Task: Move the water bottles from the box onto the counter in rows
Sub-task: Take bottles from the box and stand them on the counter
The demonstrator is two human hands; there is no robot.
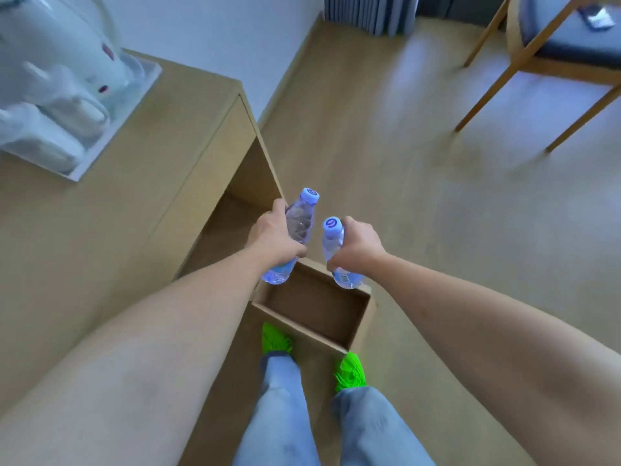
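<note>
your left hand (274, 238) is wrapped around the body of one water bottle (300, 223), and your right hand (358, 245) is curled round the middle of a second bottle (333, 242). both bottles are in the air above the far edge of the cardboard box (322, 309) on the floor by your feet, caps up and leaning a little. the part of the box you can see looks empty. the wooden counter (111, 210) is to your left, with a white kettle on a tray (111, 136) at its far end. the view is blurred, so swinging left too fast could knock a bottle against the counter's edge or slip it from your grip. set them down clear of the tray, or the row will crowd it.
</note>
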